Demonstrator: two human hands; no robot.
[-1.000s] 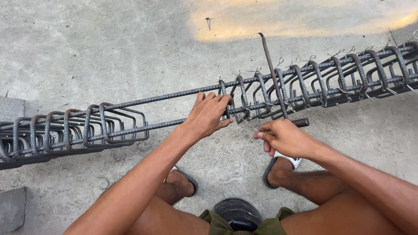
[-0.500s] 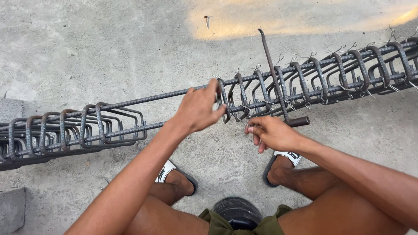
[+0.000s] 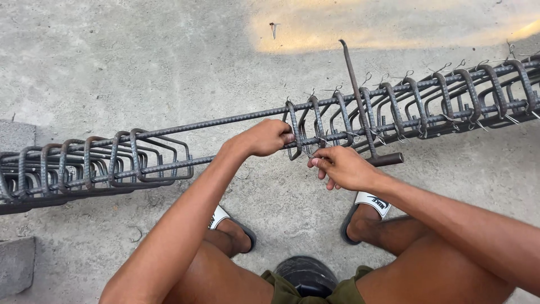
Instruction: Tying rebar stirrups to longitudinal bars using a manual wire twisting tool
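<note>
A long rebar cage (image 3: pixel 236 121) of ribbed bars and rectangular stirrups lies across the concrete floor. My left hand (image 3: pixel 264 137) grips a stirrup (image 3: pixel 292 132) at the near bar, at the left end of the tied group. My right hand (image 3: pixel 341 167) pinches a thin piece of tie wire (image 3: pixel 311 153) just below that bar, fingers closed on it. A hooked steel tying tool (image 3: pixel 360 104) leans against the cage right of my hands, its handle end (image 3: pixel 387 160) by my right knuckles.
Loose stirrups (image 3: pixel 95 163) are bunched on the bars at the left. Tied stirrups with wire tails (image 3: pixel 450 95) run off to the right. My sandalled feet (image 3: pixel 368 205) rest on the floor below the cage. Grey blocks (image 3: pixel 17 264) sit at the left edge.
My left hand shifted from lying over the top bars to gripping the stirrup at the near bar. My right hand rose toward the cage and now pinches the wire.
</note>
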